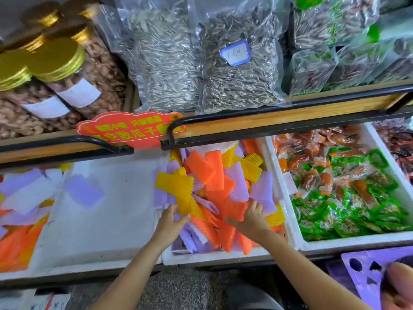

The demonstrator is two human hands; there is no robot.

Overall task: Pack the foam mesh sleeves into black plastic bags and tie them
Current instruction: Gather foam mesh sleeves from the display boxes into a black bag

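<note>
Head view, downward, close over sleeves [201, 166]

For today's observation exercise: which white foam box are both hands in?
The box heaped with orange, yellow and purple sleeves, immediately left of the snack-packet box.

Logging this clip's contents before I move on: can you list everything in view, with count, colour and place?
foam mesh sleeves: many; orange, yellow, purple, white; heaped in the middle box
foam box: one; white; centre, holding that heap
loose sleeves: many; same colours; far-left bin
single sleeve: one; purple; white surface left of centre
snack packets: many; green and orange; right-hand box
seed bags: two large; clear; upper shelf
jars: several; gold lids; upper left
sign: one; red; shelf edge
plastic panel: one; purple, with cut-out holes; bottom right
left hand: grips sleeves at the heap's left
right hand: fingers curled into the heap's right
</note>
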